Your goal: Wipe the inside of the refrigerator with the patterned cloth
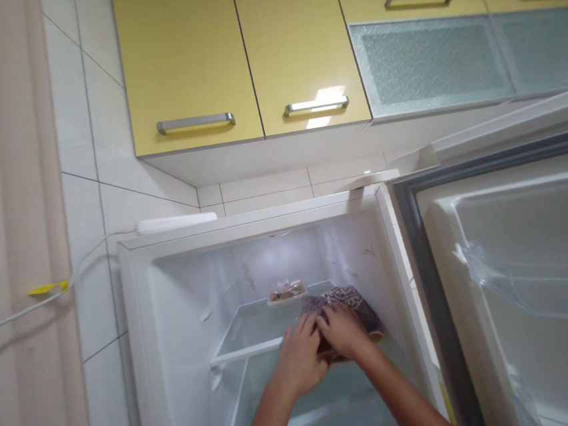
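Both of my hands reach into an open refrigerator. A folded cloth [361, 309], dark purple-brown with a pale pattern, lies at the right front of the upper shelf [250, 350] and overhangs its front edge. My left hand [302, 352] is at the cloth's left side, fingers bent over it. Close beside it, my right hand [344, 329] grips the cloth from above, its fingertips nearly meeting those of the left. The thumbs and the cloth's underside are mostly hidden. Farther back on the same shelf sits a small clear food tray [286, 292] with brownish contents.
The refrigerator door [535, 269] stands open on the right, with clear door racks. Yellow cabinets [184, 62] hang above the refrigerator. A white cable [23, 317] with a yellow tag runs along the left wall to a white box [177, 223] on top. A lower shelf [328, 416] lies beneath.
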`<state>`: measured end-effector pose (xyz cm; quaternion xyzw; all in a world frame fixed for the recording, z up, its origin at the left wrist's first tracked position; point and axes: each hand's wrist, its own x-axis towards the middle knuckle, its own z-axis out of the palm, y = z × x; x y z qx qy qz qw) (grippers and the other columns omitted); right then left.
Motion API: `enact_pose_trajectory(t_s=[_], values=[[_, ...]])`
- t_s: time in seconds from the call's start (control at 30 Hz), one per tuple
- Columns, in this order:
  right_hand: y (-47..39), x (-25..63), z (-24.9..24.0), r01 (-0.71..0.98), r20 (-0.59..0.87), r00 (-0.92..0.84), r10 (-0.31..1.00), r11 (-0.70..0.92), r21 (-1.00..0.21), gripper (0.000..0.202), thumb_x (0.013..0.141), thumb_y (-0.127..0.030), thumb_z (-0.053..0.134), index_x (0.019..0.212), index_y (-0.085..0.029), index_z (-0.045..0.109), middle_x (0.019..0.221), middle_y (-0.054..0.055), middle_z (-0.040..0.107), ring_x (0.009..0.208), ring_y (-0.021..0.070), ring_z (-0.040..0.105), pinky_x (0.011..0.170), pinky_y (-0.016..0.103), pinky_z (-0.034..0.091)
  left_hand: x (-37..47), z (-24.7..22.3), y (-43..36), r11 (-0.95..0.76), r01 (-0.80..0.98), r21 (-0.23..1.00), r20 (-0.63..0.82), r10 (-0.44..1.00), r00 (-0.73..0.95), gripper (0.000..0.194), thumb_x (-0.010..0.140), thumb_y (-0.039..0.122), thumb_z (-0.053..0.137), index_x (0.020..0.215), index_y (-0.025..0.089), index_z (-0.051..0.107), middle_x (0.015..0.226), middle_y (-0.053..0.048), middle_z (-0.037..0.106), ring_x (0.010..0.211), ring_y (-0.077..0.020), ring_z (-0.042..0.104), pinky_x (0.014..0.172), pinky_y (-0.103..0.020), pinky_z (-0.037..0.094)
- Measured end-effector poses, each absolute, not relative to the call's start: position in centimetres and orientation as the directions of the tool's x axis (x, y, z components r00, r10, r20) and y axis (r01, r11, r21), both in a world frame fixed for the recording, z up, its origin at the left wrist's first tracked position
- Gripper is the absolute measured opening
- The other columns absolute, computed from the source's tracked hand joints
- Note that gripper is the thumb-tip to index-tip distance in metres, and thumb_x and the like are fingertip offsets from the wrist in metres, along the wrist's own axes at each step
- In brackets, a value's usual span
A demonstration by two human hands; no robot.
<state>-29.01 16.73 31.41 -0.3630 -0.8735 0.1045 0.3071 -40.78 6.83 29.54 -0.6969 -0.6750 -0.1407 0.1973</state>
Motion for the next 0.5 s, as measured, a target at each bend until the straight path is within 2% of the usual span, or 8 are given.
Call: enact_pose_trajectory(t_s=[0.07, 0.17, 0.23, 0.3, 0.4, 0.5], values=[[16.4, -29.5, 31.2, 0.634, 0.411, -0.54, 0.734, 0.677, -0.375, 0.055, 0.093, -0.047, 0.042, 0.13, -0.012, 0.065, 0.139, 0.025, 0.059, 0.134, 0.0399, 0.051, 0.113, 0.053, 0.035, -43.2, 28.8, 4.1, 0.137, 0.985, -0.106, 0.492, 0.868, -0.068, 0.065, 0.084, 0.027, 0.057, 0.148, 0.03, 0.044, 0.158, -0.007, 0.047, 0.144, -0.0319, 0.043, 0.118, -0.061, 0.035], [16.3, -30.5, 31.4, 0.713, 0.336, -0.516, 0.788, 0.613, -0.341, 0.075, 0.088, -0.059, 0.047, 0.145, -0.01, 0.052, 0.147, 0.029, 0.049, 0.14, 0.0461, 0.043, 0.114, 0.059, 0.029, -48.0, 27.0, 1.0, 0.388, 0.908, -0.156, 0.625, 0.751, -0.213, 0.052, 0.088, 0.022, 0.048, 0.14, 0.025, 0.056, 0.148, -0.01, 0.058, 0.139, -0.0334, 0.05, 0.114, -0.062, 0.04], [16.9, -31.4, 31.9, 0.749, 0.276, -0.508, 0.816, 0.577, -0.326, 0.082, 0.085, -0.063, 0.05, 0.148, -0.01, 0.049, 0.148, 0.03, 0.048, 0.14, 0.048, 0.041, 0.113, 0.061, 0.027, -51.0, 25.5, -0.2, 0.47, 0.855, -0.22, 0.734, 0.657, -0.173, 0.047, 0.088, 0.019, 0.047, 0.133, 0.021, 0.062, 0.137, -0.013, 0.065, 0.131, -0.0329, 0.057, 0.111, -0.061, 0.043], [18.1, -32.3, 32.6, 0.776, 0.209, -0.504, 0.838, 0.545, -0.317, 0.081, 0.084, -0.061, 0.052, 0.146, -0.01, 0.05, 0.148, 0.03, 0.048, 0.14, 0.0487, 0.041, 0.113, 0.062, 0.028, -52.8, 24.3, -0.7, 0.477, 0.833, -0.282, 0.808, 0.585, -0.061, 0.048, 0.085, 0.014, 0.049, 0.13, 0.02, 0.063, 0.131, -0.012, 0.068, 0.125, -0.0293, 0.061, 0.111, -0.055, 0.044], [20.5, -34.0, 33.3, 0.8, 0.13, -0.498, 0.857, 0.512, -0.312, 0.069, 0.089, -0.057, 0.052, 0.142, -0.012, 0.055, 0.148, 0.027, 0.049, 0.14, 0.0446, 0.043, 0.112, 0.062, 0.031, -53.3, 23.3, -0.5, 0.493, 0.817, -0.299, 0.873, 0.487, 0.025, 0.047, 0.083, 0.011, 0.05, 0.127, 0.019, 0.064, 0.126, -0.011, 0.069, 0.12, -0.0265, 0.061, 0.112, -0.051, 0.042], [23.2, -35.7, 33.7, 0.802, 0.106, -0.505, 0.857, 0.511, -0.31, 0.054, 0.094, -0.053, 0.055, 0.134, -0.017, 0.058, 0.143, 0.016, 0.055, 0.133, 0.0327, 0.052, 0.11, 0.058, 0.04, -52.7, 23.0, 0.1, 0.501, 0.827, -0.255, 0.902, 0.431, 0.017, 0.044, 0.083, 0.01, 0.052, 0.125, 0.02, 0.064, 0.123, -0.01, 0.069, 0.117, -0.0263, 0.061, 0.112, -0.05, 0.042]])
